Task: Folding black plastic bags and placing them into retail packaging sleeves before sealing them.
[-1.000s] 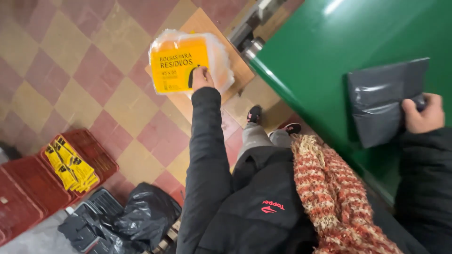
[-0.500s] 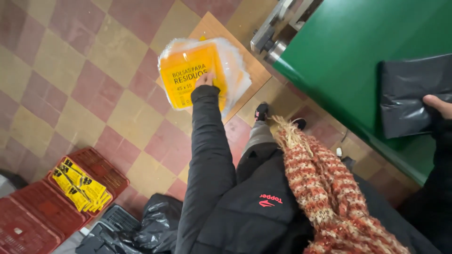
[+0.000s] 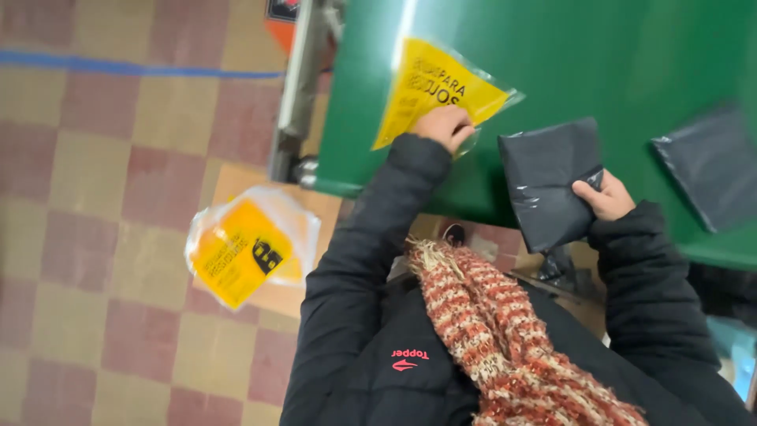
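Overhead, above a checkered tile floor (image 3: 118, 237), the left hand (image 3: 445, 126) pinches a yellow bag (image 3: 434, 91) on the green desk (image 3: 591, 55), the right hand (image 3: 603, 197) beside it gripping a dark pouch (image 3: 548, 177).

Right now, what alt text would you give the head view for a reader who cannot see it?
Over a green table, the left hand holds a clear packet with a yellow sheet and the right hand grips a folded black plastic bag. Another black bag lies on the table, and a stack of yellow packets sits on the checkered floor.
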